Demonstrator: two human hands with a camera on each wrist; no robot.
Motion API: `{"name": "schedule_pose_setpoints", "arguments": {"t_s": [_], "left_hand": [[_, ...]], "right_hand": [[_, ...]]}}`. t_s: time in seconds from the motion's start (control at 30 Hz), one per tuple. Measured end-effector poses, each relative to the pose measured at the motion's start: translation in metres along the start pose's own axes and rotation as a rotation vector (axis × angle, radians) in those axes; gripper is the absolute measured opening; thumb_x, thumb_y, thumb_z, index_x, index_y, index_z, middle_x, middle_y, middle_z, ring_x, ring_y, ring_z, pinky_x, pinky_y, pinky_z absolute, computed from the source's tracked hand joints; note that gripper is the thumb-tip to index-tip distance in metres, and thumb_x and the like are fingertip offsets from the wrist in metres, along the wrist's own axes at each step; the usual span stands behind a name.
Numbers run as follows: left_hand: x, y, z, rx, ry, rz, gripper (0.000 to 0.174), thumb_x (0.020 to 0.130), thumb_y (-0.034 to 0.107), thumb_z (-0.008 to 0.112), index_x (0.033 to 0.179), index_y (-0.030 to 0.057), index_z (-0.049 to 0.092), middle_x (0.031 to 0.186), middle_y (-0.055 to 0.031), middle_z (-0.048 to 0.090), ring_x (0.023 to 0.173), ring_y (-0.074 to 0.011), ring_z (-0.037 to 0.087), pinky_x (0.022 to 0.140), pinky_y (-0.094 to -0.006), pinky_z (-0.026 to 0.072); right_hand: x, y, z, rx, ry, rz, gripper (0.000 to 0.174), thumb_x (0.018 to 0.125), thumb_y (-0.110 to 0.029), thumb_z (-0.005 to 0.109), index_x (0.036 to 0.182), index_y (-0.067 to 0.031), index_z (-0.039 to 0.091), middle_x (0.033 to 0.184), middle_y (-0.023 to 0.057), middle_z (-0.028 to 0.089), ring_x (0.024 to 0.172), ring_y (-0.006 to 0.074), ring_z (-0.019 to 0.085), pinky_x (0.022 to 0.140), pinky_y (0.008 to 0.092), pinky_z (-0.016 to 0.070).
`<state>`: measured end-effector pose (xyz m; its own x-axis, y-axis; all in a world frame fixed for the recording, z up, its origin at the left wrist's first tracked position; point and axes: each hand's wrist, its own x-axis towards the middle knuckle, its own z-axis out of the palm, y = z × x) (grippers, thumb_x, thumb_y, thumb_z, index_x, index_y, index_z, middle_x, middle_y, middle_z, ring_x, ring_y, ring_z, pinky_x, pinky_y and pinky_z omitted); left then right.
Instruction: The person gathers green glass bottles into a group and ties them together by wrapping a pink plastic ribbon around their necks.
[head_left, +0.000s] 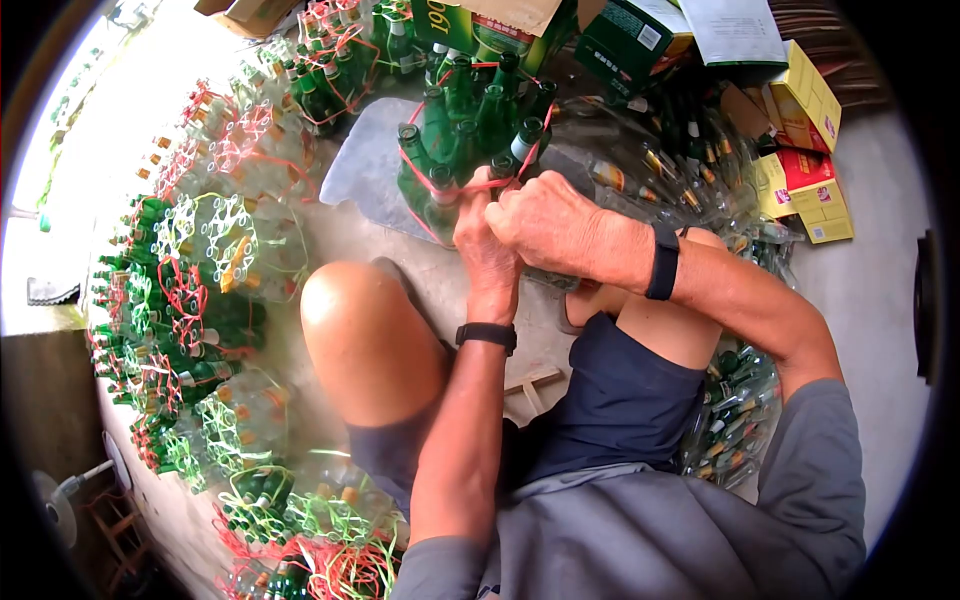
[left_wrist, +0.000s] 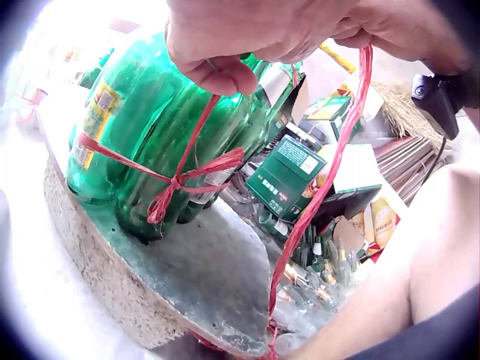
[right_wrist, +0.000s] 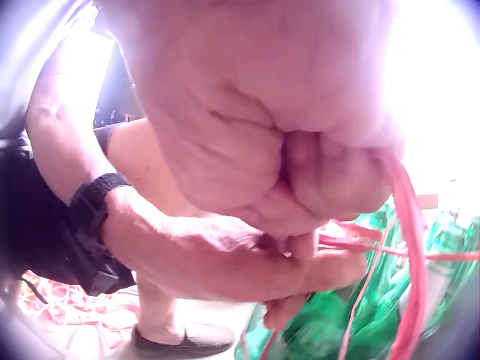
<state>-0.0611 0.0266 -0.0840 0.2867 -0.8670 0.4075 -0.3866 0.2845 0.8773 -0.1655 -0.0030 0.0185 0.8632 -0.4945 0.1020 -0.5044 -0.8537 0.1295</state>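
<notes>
Green bottles (head_left: 465, 130) stand upright in a tight cluster, with red twine (head_left: 455, 187) around their necks. Both hands meet at the cluster's near side. My left hand (head_left: 488, 245) pinches the twine; in the right wrist view its fingers lie under the other fist. Curled round a strand of twine (right_wrist: 409, 262), my right hand (right_wrist: 262, 112) presses close against the left. In the left wrist view, a knotted red band (left_wrist: 176, 182) circles the bottles (left_wrist: 142, 127) lower down, and a long strand (left_wrist: 319, 195) hangs from the hands. Some fingertips are hidden.
The bottles stand on a grey slab (head_left: 365, 165). Tied bundles of clear and green bottles (head_left: 240, 230) line the left side. Loose bottles (head_left: 650, 170) lie at the right, near yellow and red boxes (head_left: 805, 190) and a green box (head_left: 625, 45). Bent knees flank the arms.
</notes>
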Motion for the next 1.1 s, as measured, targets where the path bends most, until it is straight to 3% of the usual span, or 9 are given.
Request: {"name": "schedule_pose_setpoints", "arguments": {"t_s": [0.2,0.33,0.37,0.47,0.5,0.53,0.6,0.63,1.1], "left_hand": [[-0.002,-0.008,0.005,0.074,-0.013,-0.007,0.030,0.089,0.013,0.071,0.117,0.0018,0.067,0.107,-0.0198,0.069,0.100,-0.0415,0.067,0.084,-0.0461,0.0543],[-0.006,-0.020,0.008,0.012,-0.059,-0.103,0.023,0.089,0.012,0.071,0.108,0.0007,0.068,0.103,-0.0214,0.069,0.095,-0.0433,0.067,0.082,-0.0472,0.0542],[-0.006,-0.020,0.010,-0.005,-0.014,-0.070,0.019,0.090,0.011,0.071,0.106,0.0005,0.068,0.102,-0.0222,0.069,0.094,-0.0440,0.067,0.081,-0.0475,0.0542],[-0.004,-0.014,0.009,-0.004,0.044,-0.044,0.016,0.090,0.008,0.068,0.104,0.0001,0.068,0.100,-0.0221,0.069,0.090,-0.0431,0.067,0.078,-0.0479,0.0533],[-0.003,-0.012,0.009,0.012,0.056,-0.044,0.015,0.090,0.006,0.066,0.103,0.0000,0.068,0.097,-0.0211,0.069,0.088,-0.0414,0.068,0.075,-0.0479,0.0525],[-0.001,-0.011,0.009,0.012,0.057,-0.046,0.015,0.090,0.006,0.066,0.103,0.0000,0.068,0.097,-0.0211,0.069,0.088,-0.0414,0.068,0.075,-0.0479,0.0525],[0.000,-0.008,0.007,0.055,0.074,0.020,0.015,0.091,0.006,0.066,0.105,0.0003,0.068,0.105,-0.0220,0.069,0.092,-0.0431,0.067,0.080,-0.0482,0.0527],[0.001,-0.006,0.006,0.056,0.075,0.016,0.015,0.091,0.006,0.066,0.105,0.0003,0.068,0.105,-0.0220,0.069,0.092,-0.0431,0.067,0.080,-0.0482,0.0527],[0.000,-0.003,0.008,0.056,0.068,0.021,0.023,0.098,0.011,0.068,0.119,0.0013,0.067,0.111,-0.0216,0.069,0.100,-0.0435,0.067,0.083,-0.0481,0.0540]], "right_hand": [[0.027,0.028,-0.009,0.053,0.037,-0.200,0.011,0.069,-0.015,0.073,0.075,-0.0060,0.072,0.068,0.0101,0.070,0.066,0.0295,0.072,0.059,0.0407,0.0555],[0.044,0.034,-0.032,0.020,-0.117,-0.260,0.011,0.071,-0.015,0.074,0.079,-0.0070,0.073,0.079,0.0113,0.072,0.079,0.0288,0.074,0.068,0.0424,0.0574],[0.047,0.038,-0.022,0.067,-0.091,-0.244,0.022,0.064,-0.017,0.082,0.079,-0.0052,0.072,0.085,0.0133,0.073,0.087,0.0299,0.074,0.075,0.0427,0.0580],[0.067,0.049,-0.037,0.134,-0.332,-0.177,0.038,0.052,-0.020,0.091,0.079,-0.0028,0.071,0.084,0.0143,0.072,0.087,0.0332,0.074,0.079,0.0423,0.0582],[0.069,0.051,-0.035,0.152,-0.306,-0.180,0.049,0.042,-0.022,0.095,0.080,-0.0018,0.070,0.084,0.0146,0.071,0.087,0.0356,0.073,0.078,0.0425,0.0584],[0.071,0.055,-0.034,0.152,-0.307,-0.181,0.049,0.042,-0.022,0.095,0.080,-0.0018,0.070,0.084,0.0146,0.071,0.087,0.0356,0.073,0.078,0.0425,0.0584],[0.077,0.061,-0.029,0.166,-0.315,-0.202,0.037,0.056,-0.020,0.089,0.082,-0.0017,0.072,0.084,0.0152,0.072,0.084,0.0363,0.073,0.075,0.0440,0.0583],[0.077,0.065,-0.028,0.215,-0.168,-0.219,0.018,0.073,-0.016,0.076,0.073,0.0007,0.068,0.070,0.0219,0.066,0.071,0.0420,0.069,0.062,0.0468,0.0557],[0.082,0.094,-0.005,0.467,-0.299,0.109,0.021,0.070,-0.016,0.072,0.066,0.0022,0.063,0.064,0.0222,0.059,0.066,0.0416,0.063,0.061,0.0491,0.0492]]}}
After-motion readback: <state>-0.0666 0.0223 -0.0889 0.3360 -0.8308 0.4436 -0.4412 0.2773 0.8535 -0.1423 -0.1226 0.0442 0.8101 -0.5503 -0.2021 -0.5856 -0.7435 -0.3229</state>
